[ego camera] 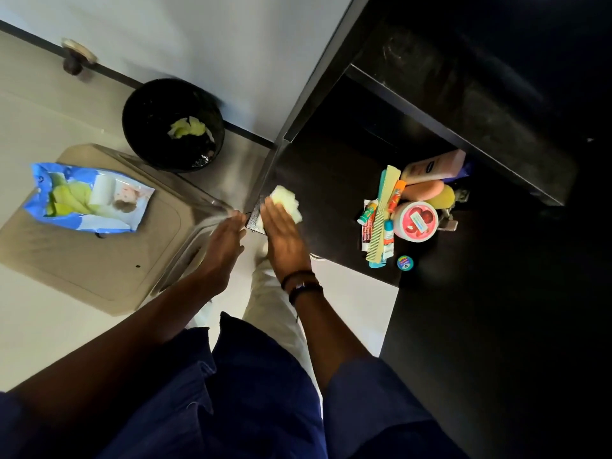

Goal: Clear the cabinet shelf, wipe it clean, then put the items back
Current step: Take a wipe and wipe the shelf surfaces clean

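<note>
A pale, crumpled wipe (287,201) lies on the front left corner of the black cabinet shelf (324,173). My right hand (284,234) presses flat on the wipe, a dark band at its wrist. Just left of it, my left hand (225,241) is flat and holds nothing, its fingertips at the shelf's corner edge. The toiletries sit bunched at the right of the same shelf: a pink-lidded jar (415,221), a cream comb (384,210), a lotion bottle (433,167), several small tubes and a small round tin (405,262).
A blue wipes packet (82,197) lies open on a beige square lid (89,266) on the floor at left. Behind it stands a black bin (172,124) with used wipes inside. Another black shelf (447,104) overhangs above. A doorstop (74,58) sits by the wall.
</note>
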The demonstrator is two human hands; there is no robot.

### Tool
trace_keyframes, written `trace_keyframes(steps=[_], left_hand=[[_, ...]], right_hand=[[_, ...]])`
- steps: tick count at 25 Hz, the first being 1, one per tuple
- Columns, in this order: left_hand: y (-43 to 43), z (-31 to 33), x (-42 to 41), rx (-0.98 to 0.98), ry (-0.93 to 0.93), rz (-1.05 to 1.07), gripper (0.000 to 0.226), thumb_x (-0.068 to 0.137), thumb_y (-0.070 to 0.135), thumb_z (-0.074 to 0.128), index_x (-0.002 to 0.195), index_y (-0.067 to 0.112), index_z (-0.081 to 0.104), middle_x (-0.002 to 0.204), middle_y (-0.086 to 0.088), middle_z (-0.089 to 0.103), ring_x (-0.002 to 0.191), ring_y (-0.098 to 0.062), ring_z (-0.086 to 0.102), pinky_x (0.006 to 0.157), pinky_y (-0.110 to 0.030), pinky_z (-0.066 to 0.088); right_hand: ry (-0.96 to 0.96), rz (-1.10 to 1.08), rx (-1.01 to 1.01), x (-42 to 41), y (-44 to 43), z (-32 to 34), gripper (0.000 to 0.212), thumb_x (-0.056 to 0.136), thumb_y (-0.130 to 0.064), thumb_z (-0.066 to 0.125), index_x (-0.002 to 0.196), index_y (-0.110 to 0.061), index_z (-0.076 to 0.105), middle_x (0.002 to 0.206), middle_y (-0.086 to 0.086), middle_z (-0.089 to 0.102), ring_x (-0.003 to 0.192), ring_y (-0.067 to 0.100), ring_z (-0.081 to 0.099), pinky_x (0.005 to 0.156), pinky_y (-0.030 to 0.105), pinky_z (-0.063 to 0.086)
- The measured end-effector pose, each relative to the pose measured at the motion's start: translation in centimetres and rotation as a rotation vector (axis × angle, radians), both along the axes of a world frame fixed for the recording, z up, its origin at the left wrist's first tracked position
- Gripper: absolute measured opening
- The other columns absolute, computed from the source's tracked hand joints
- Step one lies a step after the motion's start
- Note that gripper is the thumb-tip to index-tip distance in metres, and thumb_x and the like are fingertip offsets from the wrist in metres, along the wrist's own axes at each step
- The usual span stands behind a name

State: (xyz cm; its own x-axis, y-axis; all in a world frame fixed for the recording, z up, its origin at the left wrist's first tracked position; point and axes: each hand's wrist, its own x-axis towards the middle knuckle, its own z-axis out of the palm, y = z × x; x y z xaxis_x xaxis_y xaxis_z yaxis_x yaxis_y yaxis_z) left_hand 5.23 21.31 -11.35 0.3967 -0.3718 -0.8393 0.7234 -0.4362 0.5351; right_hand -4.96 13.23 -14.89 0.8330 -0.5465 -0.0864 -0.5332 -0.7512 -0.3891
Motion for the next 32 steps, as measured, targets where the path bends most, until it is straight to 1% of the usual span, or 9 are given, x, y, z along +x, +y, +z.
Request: trace_keyframes(steps=[5, 7, 9, 15, 18, 22, 24, 27, 32], left_hand=[[-0.3, 0.6, 0.0, 0.005, -0.011, -0.004, 0.031, 0.098, 0.039, 0.040, 0.121, 0.023, 0.053, 0.116, 0.007, 0.053, 0.111, -0.013, 0.051, 0.093, -0.035, 0.041], [-0.2, 0.9, 0.1, -0.003, -0.003, -0.020, 0.036, 0.098, 0.038, 0.040, 0.128, 0.020, 0.051, 0.119, 0.008, 0.051, 0.111, -0.013, 0.051, 0.092, -0.032, 0.040], [0.1, 0.9, 0.3, -0.009, 0.030, -0.039, 0.034, 0.098, 0.039, 0.039, 0.125, 0.022, 0.051, 0.116, 0.008, 0.052, 0.111, -0.013, 0.050, 0.093, -0.033, 0.039], [2.8, 0.5, 2.2, 0.033, 0.006, -0.016, 0.048, 0.096, 0.050, 0.035, 0.129, 0.019, 0.052, 0.127, 0.003, 0.054, 0.118, -0.016, 0.050, 0.093, -0.034, 0.039], [3.9, 0.8, 3.8, 0.028, 0.038, 0.104, 0.044, 0.090, 0.049, 0.044, 0.120, 0.021, 0.059, 0.124, -0.002, 0.062, 0.120, -0.022, 0.054, 0.097, -0.040, 0.041], [4.3, 2.0, 6.3, 0.013, 0.049, 0.244, 0.023, 0.089, 0.027, 0.057, 0.110, 0.018, 0.063, 0.118, -0.014, 0.065, 0.111, -0.027, 0.062, 0.084, -0.039, 0.053], [4.3, 2.6, 7.3, -0.037, 0.007, 0.301, 0.019, 0.088, 0.015, 0.061, 0.107, 0.011, 0.064, 0.113, -0.024, 0.065, 0.103, -0.033, 0.065, 0.082, -0.046, 0.056], [4.3, 3.2, 8.5, -0.066, -0.113, 0.357, 0.018, 0.082, 0.006, 0.068, 0.099, 0.006, 0.066, 0.100, -0.021, 0.070, 0.089, -0.034, 0.067, 0.084, -0.053, 0.054], [5.8, 3.4, 10.6, 0.009, -0.266, 0.420, 0.019, 0.077, 0.004, 0.072, 0.095, 0.006, 0.068, 0.089, -0.014, 0.070, 0.074, -0.019, 0.065, 0.072, -0.034, 0.056]], right_hand=[[-0.016, -0.668, 0.113, -8.8, -0.5, 0.4, 0.049, 0.087, 0.011, 0.050, 0.134, -0.003, 0.049, 0.141, 0.014, 0.048, 0.134, 0.027, 0.042, 0.117, 0.015, 0.016], [-0.021, -0.777, 0.096, -8.5, -1.3, 1.1, 0.050, 0.083, 0.016, 0.054, 0.131, 0.002, 0.051, 0.136, 0.019, 0.052, 0.130, 0.036, 0.047, 0.115, 0.029, 0.026], [-0.016, -0.747, 0.114, -6.3, -0.4, 1.9, 0.049, 0.080, 0.020, 0.055, 0.128, 0.010, 0.050, 0.135, 0.024, 0.051, 0.127, 0.039, 0.048, 0.112, 0.041, 0.034], [-0.045, -0.347, 0.371, 2.8, 6.4, 3.6, 0.044, 0.088, 0.007, 0.046, 0.129, -0.003, 0.055, 0.140, 0.013, 0.051, 0.134, 0.025, 0.042, 0.116, 0.027, 0.025], [-0.178, -0.477, 0.668, 7.5, 5.2, 5.1, 0.027, 0.092, -0.002, 0.053, 0.115, -0.004, 0.067, 0.121, 0.011, 0.066, 0.110, 0.018, 0.061, 0.092, 0.014, 0.043], [-0.307, -0.746, 1.202, 10.6, 3.0, 6.2, 0.024, 0.093, -0.005, 0.056, 0.115, -0.001, 0.063, 0.096, 0.009, 0.070, 0.079, 0.015, 0.064, 0.066, 0.026, 0.057], [-0.232, -0.717, 1.200, 11.9, 2.5, 6.7, 0.023, 0.093, -0.005, 0.055, 0.115, -0.002, 0.062, 0.086, 0.002, 0.066, 0.072, 0.013, 0.063, 0.057, 0.025, 0.058], [-0.157, -0.641, 1.060, 13.8, 1.8, 6.7, 0.024, 0.091, -0.001, 0.057, 0.113, -0.003, 0.065, 0.092, 0.007, 0.066, 0.082, 0.021, 0.064, 0.077, 0.039, 0.057], [-0.053, -0.610, 1.335, 16.8, 1.8, 8.2, 0.017, 0.093, -0.019, 0.058, 0.097, -0.010, 0.071, 0.084, 0.002, 0.071, 0.076, 0.012, 0.068, 0.071, 0.027, 0.058]])
